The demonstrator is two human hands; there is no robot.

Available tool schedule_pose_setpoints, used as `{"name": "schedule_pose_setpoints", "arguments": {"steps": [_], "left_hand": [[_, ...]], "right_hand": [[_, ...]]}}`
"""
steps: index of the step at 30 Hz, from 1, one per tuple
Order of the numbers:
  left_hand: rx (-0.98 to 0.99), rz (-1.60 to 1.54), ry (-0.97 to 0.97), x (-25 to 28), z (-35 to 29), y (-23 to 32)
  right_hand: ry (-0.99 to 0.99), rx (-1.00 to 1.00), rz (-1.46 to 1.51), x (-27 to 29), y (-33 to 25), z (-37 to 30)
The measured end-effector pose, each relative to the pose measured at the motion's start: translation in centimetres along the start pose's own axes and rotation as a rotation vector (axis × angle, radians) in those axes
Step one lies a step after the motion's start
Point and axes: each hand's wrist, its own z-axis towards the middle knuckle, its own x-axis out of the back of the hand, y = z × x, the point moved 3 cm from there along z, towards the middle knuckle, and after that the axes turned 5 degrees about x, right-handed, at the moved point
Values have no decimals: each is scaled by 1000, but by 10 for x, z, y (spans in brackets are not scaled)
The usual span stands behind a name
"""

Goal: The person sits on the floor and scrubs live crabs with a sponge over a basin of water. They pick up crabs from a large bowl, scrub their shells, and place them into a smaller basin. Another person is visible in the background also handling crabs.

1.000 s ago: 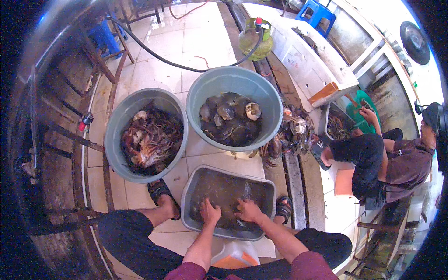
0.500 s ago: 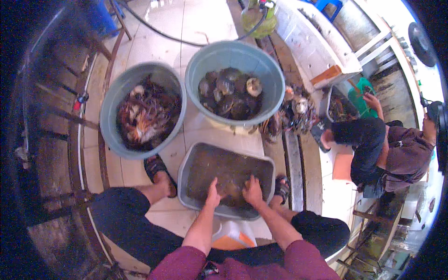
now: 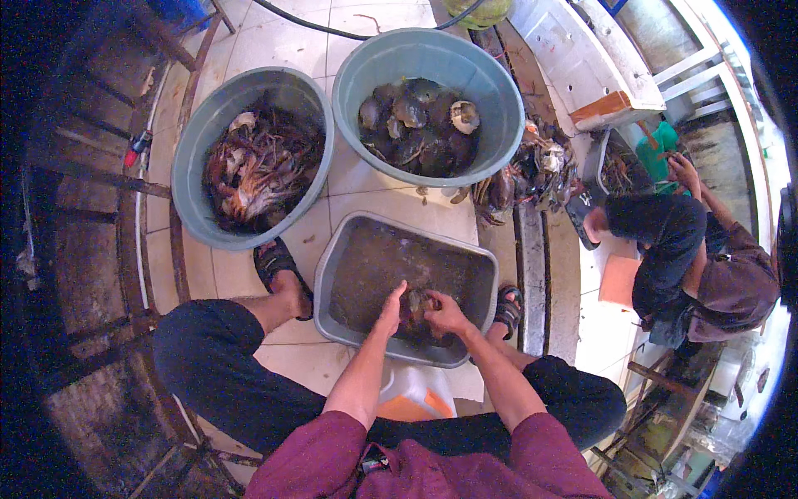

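In front of me stands a grey rectangular basin [image 3: 332, 249] of murky brown water. Low over the water, a dark, wet crab [image 3: 415, 311] is between my hands, partly covered by them. My right hand [image 3: 447, 315] grips it from the right, fingers curled over its edge. Against its left side rests my left hand [image 3: 388, 313], thumb raised and fingers partly hidden. A round grey-blue tub [image 3: 349, 108] beyond the basin holds several dark crabs [image 3: 409, 114] in dark water. Another round tub [image 3: 189, 166], to the left, contains crab legs and pieces [image 3: 249, 179].
Crabs lie heaped [image 3: 540, 162] on the floor right of the far tub. A person [image 3: 715, 266] sits at the right beside a green container [image 3: 661, 150]. A white foam box [image 3: 582, 66] stands behind. A black hose [image 3: 316, 29] crosses the tiles. An orange-and-white container [image 3: 416, 395] is below the basin.
My hands have drawn together, and the crab has come up from the murky water between them. The view has tilted, so the basin and tubs appear higher.
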Motion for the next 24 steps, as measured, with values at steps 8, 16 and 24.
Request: {"name": "schedule_pose_setpoints", "arguments": {"steps": [8, 16, 24], "left_hand": [[-6, -101, -34, -12, -27, -3], [-63, -309, -37, 44, -5, 1], [-230, -5, -113, -20, -54, 65]], "right_hand": [[95, 204, 115, -1, 19, 16], [694, 210, -416, 31, -2, 6], [95, -1, 242, 13, -27, 22]]}}
